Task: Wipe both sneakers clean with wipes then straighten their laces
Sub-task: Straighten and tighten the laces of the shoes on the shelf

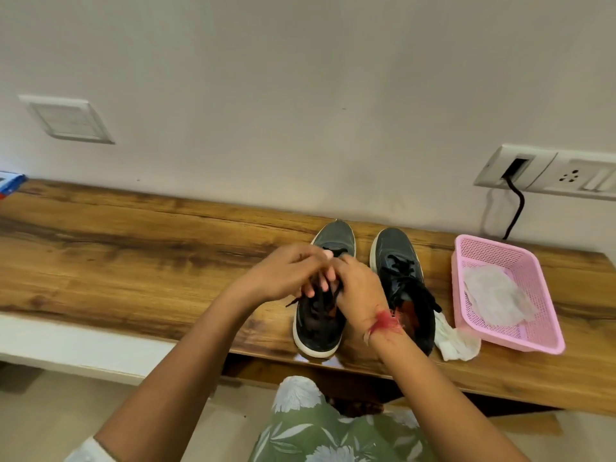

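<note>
The wooden bench (133,255) runs along the wall and carries a pink basket (483,248). Two dark sneakers stand toes to the wall. One sneaker (396,258) is just beside the basket, and the other sneaker (316,331) is one place farther from it. Over that farther shoe the left hand (283,275) and right hand (356,288) meet, fingers curled, pinching its black laces (320,301). A flat wipe (493,298) lies inside the basket. A crumpled wipe (456,341) touches the basket's front corner.
</note>
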Demonstrator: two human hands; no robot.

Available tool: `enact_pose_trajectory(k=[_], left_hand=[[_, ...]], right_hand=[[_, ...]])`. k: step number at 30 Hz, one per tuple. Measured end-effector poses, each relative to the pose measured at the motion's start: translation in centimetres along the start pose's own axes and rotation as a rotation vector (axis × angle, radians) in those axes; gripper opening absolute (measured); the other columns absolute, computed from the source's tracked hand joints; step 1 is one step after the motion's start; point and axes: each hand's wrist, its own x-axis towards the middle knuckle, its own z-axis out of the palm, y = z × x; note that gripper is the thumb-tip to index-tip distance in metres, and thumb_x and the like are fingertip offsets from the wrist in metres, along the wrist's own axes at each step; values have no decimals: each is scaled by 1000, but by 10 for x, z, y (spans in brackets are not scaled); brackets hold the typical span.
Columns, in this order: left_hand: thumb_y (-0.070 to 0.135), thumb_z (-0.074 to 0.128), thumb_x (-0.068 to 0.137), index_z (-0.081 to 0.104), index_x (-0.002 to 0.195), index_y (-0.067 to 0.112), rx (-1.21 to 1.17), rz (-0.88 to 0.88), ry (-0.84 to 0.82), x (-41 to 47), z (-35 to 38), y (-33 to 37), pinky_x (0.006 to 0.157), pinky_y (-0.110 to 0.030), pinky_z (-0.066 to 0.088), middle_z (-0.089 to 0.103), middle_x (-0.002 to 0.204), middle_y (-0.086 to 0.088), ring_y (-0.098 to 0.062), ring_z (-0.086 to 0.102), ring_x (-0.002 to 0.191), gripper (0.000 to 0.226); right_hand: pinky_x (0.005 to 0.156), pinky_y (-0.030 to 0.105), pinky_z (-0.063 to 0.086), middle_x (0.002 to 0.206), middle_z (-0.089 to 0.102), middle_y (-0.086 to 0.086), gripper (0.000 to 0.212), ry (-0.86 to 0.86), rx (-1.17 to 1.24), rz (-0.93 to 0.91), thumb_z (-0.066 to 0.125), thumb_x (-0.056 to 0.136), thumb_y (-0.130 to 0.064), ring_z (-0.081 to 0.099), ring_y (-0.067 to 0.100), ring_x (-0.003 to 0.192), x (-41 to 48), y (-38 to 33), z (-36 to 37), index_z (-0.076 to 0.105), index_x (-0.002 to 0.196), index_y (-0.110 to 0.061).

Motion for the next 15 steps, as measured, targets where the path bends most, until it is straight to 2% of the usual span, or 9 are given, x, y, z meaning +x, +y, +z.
enact_pose_trajectory(k=[2, 3, 6, 8, 10, 12, 15], left_hand=[[18, 42, 101, 56, 113, 17, 70, -15, 140, 10, -1, -24, 58, -20, 47, 65, 83, 0, -11, 59, 64, 19], [14, 45, 99, 52, 120, 18, 117, -22, 170, 14, 0, -35, 62, -22, 49, 64, 89, 0, -11, 60, 69, 23], [9, 56, 90, 50, 128, 19, 288, 26, 173, 25, 9, -54, 81, -30, 51, 54, 114, 0, -14, 57, 96, 39], [12, 62, 87, 47, 132, 17, 371, 73, 146, 33, 15, -55, 83, -25, 45, 45, 121, 0, -14, 52, 98, 48], [16, 65, 86, 48, 132, 17, 431, 101, 98, 42, 16, -56, 83, -24, 42, 44, 120, 0, -12, 50, 97, 50], [19, 66, 84, 55, 123, 18, 588, 161, 78, 50, 17, -56, 84, -29, 45, 49, 116, 0, -15, 52, 100, 41], [23, 64, 84, 58, 113, 19, 775, 215, 140, 57, 20, -54, 78, -35, 49, 55, 113, 0, -21, 58, 102, 30]], right_hand=[[76, 32, 50, 93, 62, -5, 25, -3, 236, -3, 55, 83, -1, 61, 14, 87, 9, 12, 4, 67, 95, -20], [75, 28, 51, 93, 64, -8, 27, -2, 369, 1, 55, 85, 0, 61, 8, 85, 8, 15, 2, 67, 94, -22], [62, 24, 53, 86, 65, -5, 28, -18, 666, 45, 52, 89, 4, 60, 5, 67, 9, 8, -17, 68, 89, -19], [56, 21, 52, 82, 64, 0, 24, -18, 753, 41, 51, 89, 6, 58, 6, 59, 13, 2, -27, 68, 92, -10], [54, 19, 51, 77, 62, 1, 21, -9, 802, 32, 50, 90, 7, 56, 6, 54, 15, 0, -35, 68, 95, -3], [53, 19, 50, 72, 62, 0, 20, 15, 847, 30, 50, 90, 6, 55, 7, 52, 16, -1, -43, 68, 95, -2], [51, 18, 49, 69, 62, -1, 21, 55, 926, 44, 50, 91, 6, 55, 7, 51, 17, -2, -50, 68, 92, -6]])
